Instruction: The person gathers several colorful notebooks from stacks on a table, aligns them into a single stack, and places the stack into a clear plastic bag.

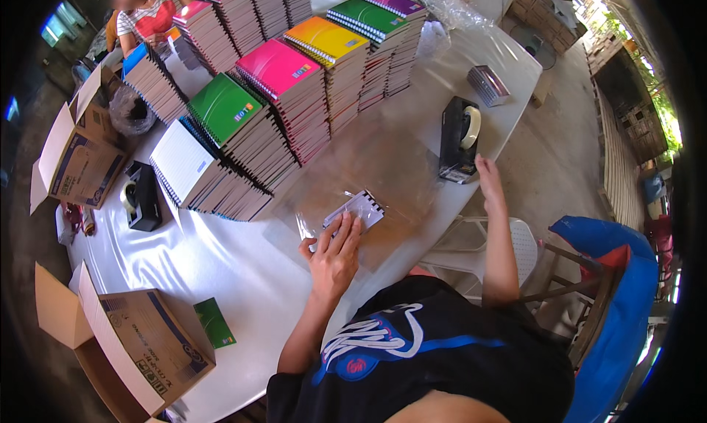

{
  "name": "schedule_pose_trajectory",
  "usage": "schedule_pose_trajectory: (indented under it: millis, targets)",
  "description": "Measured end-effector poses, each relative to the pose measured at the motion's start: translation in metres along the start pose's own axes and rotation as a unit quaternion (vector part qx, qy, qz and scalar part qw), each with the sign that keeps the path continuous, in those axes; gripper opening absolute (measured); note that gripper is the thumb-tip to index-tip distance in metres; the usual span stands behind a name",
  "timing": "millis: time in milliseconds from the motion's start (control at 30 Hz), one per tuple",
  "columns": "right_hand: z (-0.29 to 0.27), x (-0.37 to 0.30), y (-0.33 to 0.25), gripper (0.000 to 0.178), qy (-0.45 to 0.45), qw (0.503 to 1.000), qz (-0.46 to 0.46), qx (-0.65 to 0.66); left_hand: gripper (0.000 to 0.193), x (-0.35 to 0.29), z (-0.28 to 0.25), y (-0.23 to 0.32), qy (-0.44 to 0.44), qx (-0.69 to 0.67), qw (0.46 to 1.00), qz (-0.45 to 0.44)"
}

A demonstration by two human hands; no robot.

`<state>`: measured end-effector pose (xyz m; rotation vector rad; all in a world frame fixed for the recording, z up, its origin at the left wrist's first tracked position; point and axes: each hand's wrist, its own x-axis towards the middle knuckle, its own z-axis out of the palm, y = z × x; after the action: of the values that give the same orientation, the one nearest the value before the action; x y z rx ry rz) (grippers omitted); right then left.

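Note:
My left hand [335, 257] lies with its fingers stretched out flat on a small white spiral notepad [369, 208], pressing it against a clear plastic sheet or bag [401, 235] near the table's front edge. The fingers cover part of the notepad. My right hand [492, 186] is at the table's right edge, beside the near end of a black tape dispenser [451, 147] with a pale tape roll. Its fingers look pressed together; whatever may be between them is too small to make out.
Tall stacks of spiral notebooks [280, 65] stand beyond my hands. A second tape dispenser [142, 198] and two open cartons [151, 334] [88, 154] are at left, near a green card [214, 323]. A small stack [488, 85] lies far right. Someone [151, 14] sits across the table.

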<state>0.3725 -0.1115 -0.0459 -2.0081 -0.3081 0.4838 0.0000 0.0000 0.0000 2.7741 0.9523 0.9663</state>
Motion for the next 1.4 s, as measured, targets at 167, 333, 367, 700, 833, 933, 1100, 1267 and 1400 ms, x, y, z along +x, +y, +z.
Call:
schedule_pose_trajectory:
  millis: [167,333,367,700,833,933,1100,1267,1400]
  targets:
    - [-0.008,0.034,0.032,0.043,-0.087,0.974,0.125,0.165,0.035,0.0,0.001,0.01,-0.001,-0.029,1.0,-0.005]
    - [0.008,-0.019,-0.034,0.038,-0.087,0.94,0.155,0.29,0.036,-0.001,0.0,0.005,0.008,-0.023,1.0,-0.019]
    - [0.002,-0.028,-0.029,0.036,-0.065,0.939,0.14,0.307,0.036,0.0,0.0,0.005,0.009,-0.025,0.999,-0.019]
    - [0.014,-0.094,0.003,0.014,0.254,0.842,-0.064,-0.472,0.037,-0.002,0.002,0.004,0.022,-0.097,0.995,-0.02]
    - [-0.001,-0.102,-0.018,0.015,0.185,0.889,-0.286,-0.307,0.041,-0.006,0.011,0.0,0.029,-0.119,0.992,-0.001]
    - [0.044,-0.146,-0.072,0.017,-0.034,0.956,-0.286,-0.062,0.053,-0.009,0.016,-0.005,0.043,-0.154,0.987,-0.019]
    - [0.105,-0.204,-0.108,0.033,-0.323,0.933,-0.03,0.158,0.068,-0.013,0.025,-0.007,0.074,-0.21,0.975,-0.021]
    - [0.126,-0.21,-0.106,0.037,-0.312,0.947,0.036,0.072,0.064,-0.016,0.033,-0.007,0.104,-0.236,0.965,-0.045]
    - [0.127,-0.214,-0.097,0.034,-0.262,0.965,0.026,0.011,0.049,-0.007,0.017,-0.009,0.014,-0.139,0.99,-0.023]
